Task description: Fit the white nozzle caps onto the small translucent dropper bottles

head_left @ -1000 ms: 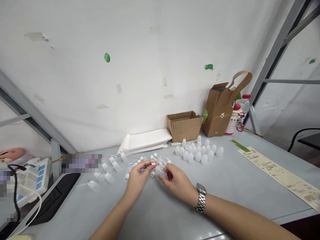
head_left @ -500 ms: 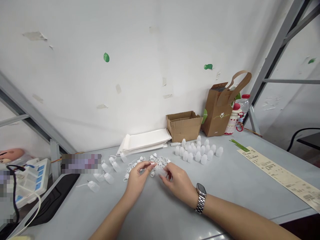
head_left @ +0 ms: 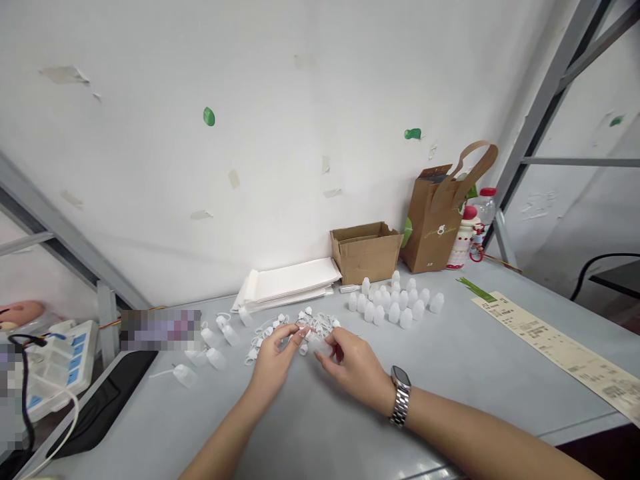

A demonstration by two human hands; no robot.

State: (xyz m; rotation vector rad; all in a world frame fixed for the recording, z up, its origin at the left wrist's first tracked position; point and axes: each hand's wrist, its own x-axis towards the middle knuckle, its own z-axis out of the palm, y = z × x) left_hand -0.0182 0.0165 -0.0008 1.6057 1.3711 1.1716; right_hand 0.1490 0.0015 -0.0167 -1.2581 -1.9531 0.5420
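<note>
Between my hands is a small translucent white bottle point(head_left: 319, 345), lying tilted. My right hand point(head_left: 356, 365), with a watch on its wrist, pinches its wider end. The fingertips of my left hand point(head_left: 276, 353) are closed on a small white cap point(head_left: 305, 333) at the bottle's narrow end. Just behind my hands lies a pile of white caps with loops point(head_left: 326, 323). Several uncapped translucent bottles point(head_left: 395, 312) stand to the right of the pile. More bottles, with white caps and loops point(head_left: 216, 358), lie on the left.
Behind the pile are white sheets point(head_left: 293, 282) and an open cardboard box point(head_left: 367, 257). A brown paper bag point(head_left: 433, 230) and drink bottles point(head_left: 463, 240) stand at the back right. A long printed strip point(head_left: 550, 347) lies right; a black pad point(head_left: 105, 400) lies left.
The bottle in my right hand has moved left and now meets the cap at my left fingertips. The whole view has shifted slightly.
</note>
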